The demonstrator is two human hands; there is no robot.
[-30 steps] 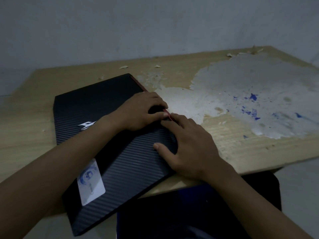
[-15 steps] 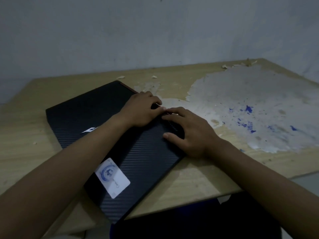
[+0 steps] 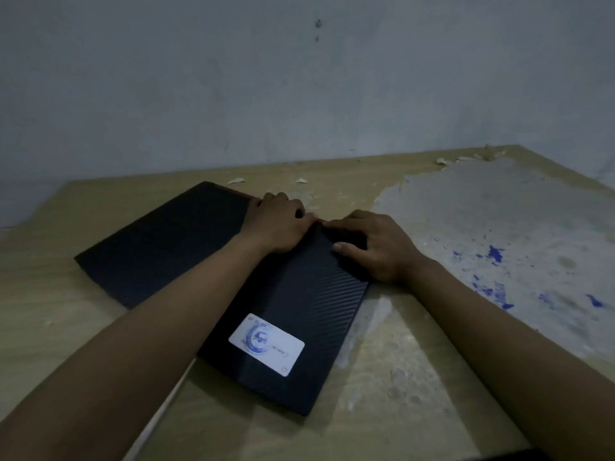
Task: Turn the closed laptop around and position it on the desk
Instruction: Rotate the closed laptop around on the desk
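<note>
Black laptop — both hands atop

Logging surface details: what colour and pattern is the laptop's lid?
Black with fine diagonal ribbing on the laptop, seen in the head view.

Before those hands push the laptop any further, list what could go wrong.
1. The desk surface is peeling, with loose flakes near the closed laptop; sliding it over them might scratch its underside.
2. Both the left hand and the right hand press near the same far corner, so the laptop may pivot unevenly rather than turn cleanly.
3. The white sticker sits beside the left forearm and could get rubbed or peeled.
</note>
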